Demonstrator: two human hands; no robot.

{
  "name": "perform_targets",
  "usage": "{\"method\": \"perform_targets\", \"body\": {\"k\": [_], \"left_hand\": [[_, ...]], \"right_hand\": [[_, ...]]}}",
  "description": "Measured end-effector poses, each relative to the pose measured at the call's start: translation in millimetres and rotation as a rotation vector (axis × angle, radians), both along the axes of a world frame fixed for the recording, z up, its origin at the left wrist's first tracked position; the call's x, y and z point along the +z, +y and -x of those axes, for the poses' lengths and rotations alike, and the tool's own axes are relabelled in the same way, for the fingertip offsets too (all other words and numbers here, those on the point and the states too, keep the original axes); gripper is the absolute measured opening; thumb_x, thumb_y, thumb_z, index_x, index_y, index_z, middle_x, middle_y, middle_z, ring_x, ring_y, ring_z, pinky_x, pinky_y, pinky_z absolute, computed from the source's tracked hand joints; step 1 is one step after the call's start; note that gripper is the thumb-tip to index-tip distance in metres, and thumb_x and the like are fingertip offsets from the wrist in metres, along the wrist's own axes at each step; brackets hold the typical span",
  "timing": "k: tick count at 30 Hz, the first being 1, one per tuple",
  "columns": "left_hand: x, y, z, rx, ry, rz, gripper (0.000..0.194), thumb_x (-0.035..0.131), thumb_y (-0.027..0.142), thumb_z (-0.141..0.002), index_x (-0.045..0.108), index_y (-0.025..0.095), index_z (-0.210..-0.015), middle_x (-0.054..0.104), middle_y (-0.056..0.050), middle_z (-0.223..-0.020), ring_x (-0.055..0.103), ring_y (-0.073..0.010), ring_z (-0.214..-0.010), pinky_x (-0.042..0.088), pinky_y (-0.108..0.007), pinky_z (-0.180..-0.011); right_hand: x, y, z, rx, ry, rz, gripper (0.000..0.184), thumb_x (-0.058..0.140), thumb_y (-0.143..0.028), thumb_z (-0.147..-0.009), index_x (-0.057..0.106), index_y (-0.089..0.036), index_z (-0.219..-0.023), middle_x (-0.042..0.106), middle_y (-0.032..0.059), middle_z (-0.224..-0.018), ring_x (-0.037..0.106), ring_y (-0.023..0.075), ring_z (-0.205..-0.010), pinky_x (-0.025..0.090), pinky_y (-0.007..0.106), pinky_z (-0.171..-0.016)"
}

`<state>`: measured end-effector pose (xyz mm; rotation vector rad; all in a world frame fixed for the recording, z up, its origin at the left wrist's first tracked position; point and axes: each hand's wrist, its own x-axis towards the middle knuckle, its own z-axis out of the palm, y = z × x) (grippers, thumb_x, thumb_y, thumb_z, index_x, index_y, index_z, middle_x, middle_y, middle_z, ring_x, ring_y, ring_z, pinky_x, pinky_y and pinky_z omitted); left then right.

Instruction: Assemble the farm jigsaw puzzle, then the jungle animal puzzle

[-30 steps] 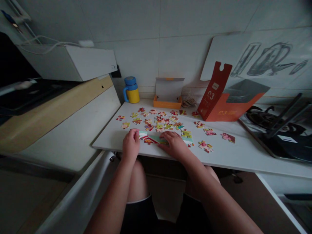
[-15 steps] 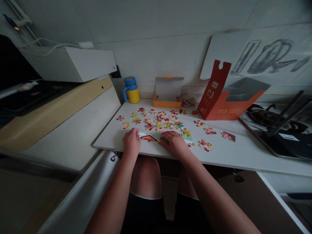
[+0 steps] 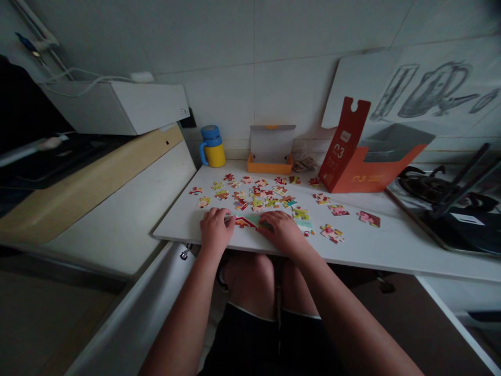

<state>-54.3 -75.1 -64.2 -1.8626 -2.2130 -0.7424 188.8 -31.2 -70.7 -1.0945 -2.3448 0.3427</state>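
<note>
One strip of puzzle pieces [image 3: 252, 218] lies flat by the near edge of the white surface [image 3: 371, 245], its long axis running left to right, roughly along that edge. From the head camera I see it caught between my two grips: the left grip [image 3: 217, 228] sits at its left end, fingers curled over the tip, and the right grip [image 3: 281, 228] arches over it further along, fingertips down on the green part. The red stretch shows in the gap between them, with neither side clearly nearer. Both sets of fingers are bent, but I can't make out from here whether either is pinching the card or only resting on it.

Past the right grip, a pale green part [image 3: 303, 224] shows in line with the strip; the knuckles hide whether it joins. Just right of that, and apart from it, lies a small pink cluster [image 3: 332, 233], nearer my right side. The scattered pieces [image 3: 258, 201] spread beyond the strip, away from me, in front of the orange box [image 3: 270, 166].
</note>
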Motion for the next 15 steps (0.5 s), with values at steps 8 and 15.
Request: {"method": "perform_targets", "body": {"k": [8, 15], "left_hand": [[5.0, 18, 3, -0.328, 0.029, -0.056, 0.023, 0.056, 0.024, -0.103, 0.076, 0.023, -0.115, 0.073, -0.009, -0.135, 0.064, -0.0286, -0.125, 0.050, -0.046, -0.111], [17.9, 73, 5, -0.630, 0.157, 0.134, 0.033, 0.054, 0.015, -0.101, 0.074, 0.019, -0.126, 0.074, -0.012, -0.137, 0.067, -0.0254, -0.131, 0.048, -0.041, -0.120]], "right_hand": [[16.6, 5, 14, -0.030, -0.106, -0.075, 0.029, 0.054, -0.036, -0.109, 0.073, -0.023, -0.128, 0.073, 0.0111, -0.139, 0.061, 0.0281, -0.131, 0.039, 0.047, -0.119], [40.0, 58, 43, 0.129, -0.382, 0.005, 0.036, 0.044, -0.025, -0.110, 0.071, -0.021, -0.135, 0.072, 0.0118, -0.140, 0.065, 0.0255, -0.129, 0.046, 0.038, -0.111]]}}
